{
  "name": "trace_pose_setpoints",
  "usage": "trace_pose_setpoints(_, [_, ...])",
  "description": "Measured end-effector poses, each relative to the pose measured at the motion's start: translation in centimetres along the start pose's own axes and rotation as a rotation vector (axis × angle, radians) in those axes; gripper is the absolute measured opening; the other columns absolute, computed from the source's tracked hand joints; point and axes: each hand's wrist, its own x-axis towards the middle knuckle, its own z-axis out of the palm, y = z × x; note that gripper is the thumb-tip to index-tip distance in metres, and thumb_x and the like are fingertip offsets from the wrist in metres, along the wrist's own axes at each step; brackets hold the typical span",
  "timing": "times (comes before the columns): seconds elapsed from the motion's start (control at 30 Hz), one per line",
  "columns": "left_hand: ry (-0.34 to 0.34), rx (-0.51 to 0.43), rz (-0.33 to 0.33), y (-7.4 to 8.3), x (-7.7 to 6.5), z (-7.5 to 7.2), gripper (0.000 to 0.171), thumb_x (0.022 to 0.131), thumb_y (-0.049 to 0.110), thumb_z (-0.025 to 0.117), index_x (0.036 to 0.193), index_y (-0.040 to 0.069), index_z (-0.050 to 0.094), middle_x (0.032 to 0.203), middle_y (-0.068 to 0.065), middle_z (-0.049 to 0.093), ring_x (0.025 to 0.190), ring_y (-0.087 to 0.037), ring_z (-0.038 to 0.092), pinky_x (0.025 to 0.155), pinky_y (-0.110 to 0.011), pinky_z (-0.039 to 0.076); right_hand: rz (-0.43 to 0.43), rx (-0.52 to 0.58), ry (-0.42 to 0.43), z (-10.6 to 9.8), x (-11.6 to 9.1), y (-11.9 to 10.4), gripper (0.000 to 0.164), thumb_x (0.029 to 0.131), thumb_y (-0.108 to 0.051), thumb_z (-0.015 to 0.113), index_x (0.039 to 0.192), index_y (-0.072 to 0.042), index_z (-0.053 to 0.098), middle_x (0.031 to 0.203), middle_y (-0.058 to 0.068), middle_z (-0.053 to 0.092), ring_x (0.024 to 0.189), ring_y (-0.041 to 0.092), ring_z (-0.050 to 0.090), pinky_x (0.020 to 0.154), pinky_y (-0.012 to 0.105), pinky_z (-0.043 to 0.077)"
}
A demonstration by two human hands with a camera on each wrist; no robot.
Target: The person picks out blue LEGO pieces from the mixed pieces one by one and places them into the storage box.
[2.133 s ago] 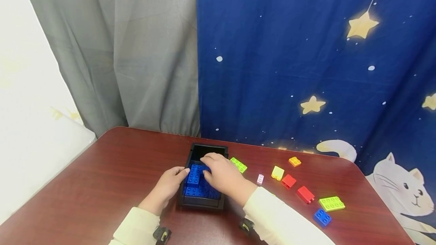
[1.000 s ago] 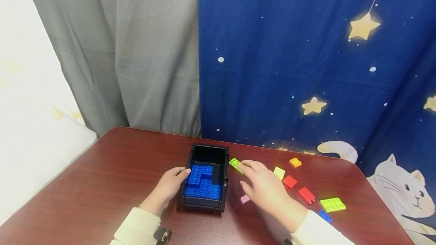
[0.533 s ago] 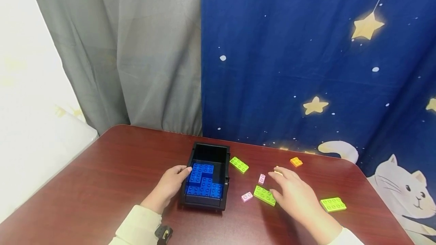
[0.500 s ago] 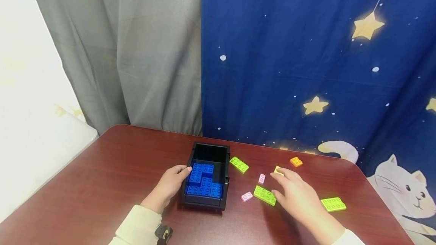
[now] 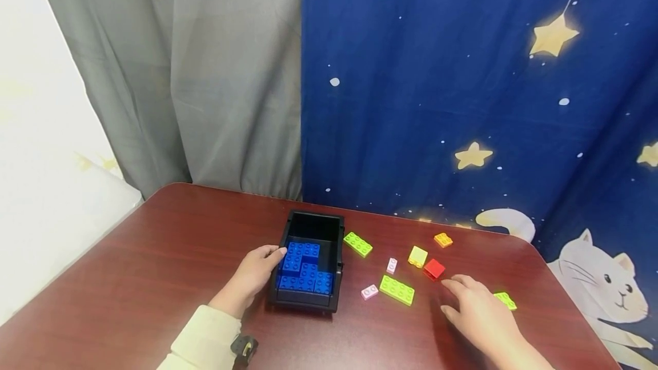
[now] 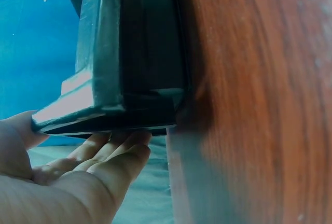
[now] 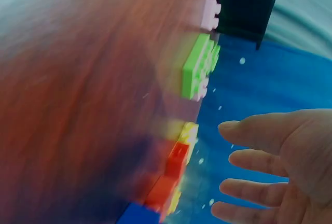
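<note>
My left hand (image 5: 251,276) pinches the left wall of a black bin (image 5: 309,300), thumb at the rim and fingers against the outside, as the left wrist view shows. Several blue building bricks (image 5: 293,261) sit in the bin's near part. My right hand (image 5: 480,316) hovers over the right side of the table, fingers extended and holding nothing. Just beyond its fingertips lies a red brick (image 5: 434,269). A second red brick (image 7: 162,192) and a blue brick (image 7: 137,214) show in the right wrist view; the hand hides them from the head view.
Between bin and right hand lie green bricks (image 5: 396,290), pink bricks (image 5: 369,292) and a yellow brick (image 5: 417,256). An orange brick (image 5: 443,240) lies farther back. Another green brick (image 5: 505,300) is partly behind the right hand. Curtains (image 5: 236,90) hang behind the table (image 5: 205,227).
My right hand has left the bin and swept right across the loose bricks, uncovering the green, pink, yellow and one red brick. The left hand has kept its hold on the bin.
</note>
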Motion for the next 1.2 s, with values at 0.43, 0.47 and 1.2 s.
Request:
trace_pose_setpoints(0.43, [0.004,-0.005,0.002,0.0,0.0,0.0,0.051,0.102,0.026,0.046,0.136,-0.012,0.043,0.139,-0.032,0.044,0.131,-0.046,0.039,0.106,-0.059,0.033,0.116,-0.011,-0.141,0.7,-0.6,2.9,0.044,0.071,-0.028,0.083,0.106,-0.004,0.069,0.097,0.012,0.066,0.084,0.027,0.061,0.076,0.058,0.053])
trace_pose_setpoints(0.47, [0.005,-0.003,0.005,0.0,0.1,0.0,0.051,0.102,0.026,0.046,0.136,-0.012,0.043,0.139,-0.032,0.044,0.131,-0.046,0.039,0.106,-0.059,0.033,0.123,-0.010,-0.156,0.8,-0.6,3.0,0.045,0.072,-0.029,0.083,0.106,-0.003,0.069,0.097,0.012,0.066,0.085,0.027,0.061,0.076,0.059,0.053])
trace_pose_setpoints(1.2, [0.008,0.000,0.010,-0.2,0.2,0.1,0.049,0.102,0.026,0.047,0.135,-0.011,0.046,0.137,-0.031,0.046,0.130,-0.046,0.041,0.106,-0.059,0.034,0.245,0.046,-0.301,1.2,-1.2,4.3,0.044,0.081,-0.028,0.076,0.110,0.003,0.065,0.096,0.015,0.068,0.079,0.027,0.061,0.080,0.064,0.049])
